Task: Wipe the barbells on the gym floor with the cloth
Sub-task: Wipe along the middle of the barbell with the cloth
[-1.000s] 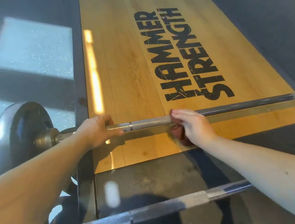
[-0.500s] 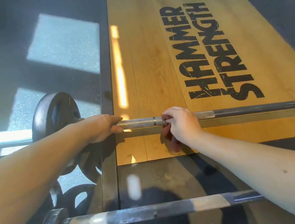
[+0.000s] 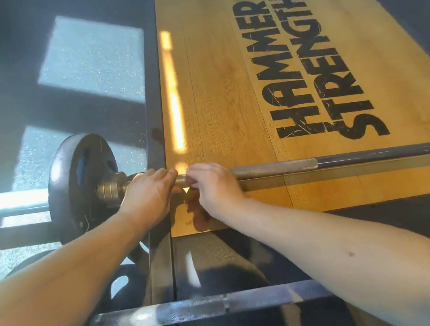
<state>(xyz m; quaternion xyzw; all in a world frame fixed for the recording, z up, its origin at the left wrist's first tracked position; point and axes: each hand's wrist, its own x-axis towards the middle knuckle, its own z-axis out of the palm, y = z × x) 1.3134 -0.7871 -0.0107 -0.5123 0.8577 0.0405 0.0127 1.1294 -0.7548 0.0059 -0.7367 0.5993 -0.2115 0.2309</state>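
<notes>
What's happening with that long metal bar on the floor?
A person is wiping a barbell that lies across a wooden platform. The left grip holds the bar next to the weight plate. The right grip, right beside it, pinches a dark red cloth around the bar. A second barbell lies nearer, untouched.

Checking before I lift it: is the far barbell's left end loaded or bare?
Loaded: a dark plate sits on the barbell's left end, just beyond the left hand.
</notes>
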